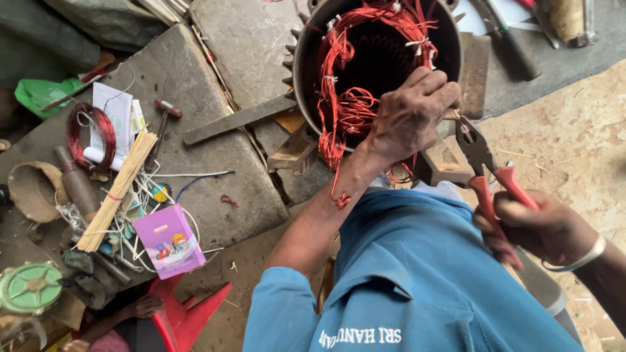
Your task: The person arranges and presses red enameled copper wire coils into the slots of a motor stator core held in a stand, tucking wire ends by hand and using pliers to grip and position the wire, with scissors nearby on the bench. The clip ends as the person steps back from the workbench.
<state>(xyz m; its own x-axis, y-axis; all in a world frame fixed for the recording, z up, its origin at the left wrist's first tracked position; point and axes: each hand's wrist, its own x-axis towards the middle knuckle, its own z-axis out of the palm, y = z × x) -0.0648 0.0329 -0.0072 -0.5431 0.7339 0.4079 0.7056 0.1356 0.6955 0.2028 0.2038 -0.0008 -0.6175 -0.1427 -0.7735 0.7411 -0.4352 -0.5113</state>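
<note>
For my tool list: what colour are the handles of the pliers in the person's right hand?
Red, on grey metal pliers held by the right hand; clearest in the head view.

You are working in daylight over a sandy floor point(574, 124), with grey stone slabs point(195, 85) lying alongside it.

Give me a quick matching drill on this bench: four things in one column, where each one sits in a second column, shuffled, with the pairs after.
Things:
1. pliers
2. red winding wire
3. bundle of pale sticks
4. purple box

Places:
A. inside the round metal motor housing, under the left hand
B. on the stone slab, slanting beside a small wire coil
C. gripped in the right hand by the red handles
D. at the slab's near edge, just above a red plastic piece

Pairs: 1-C, 2-A, 3-B, 4-D
</note>
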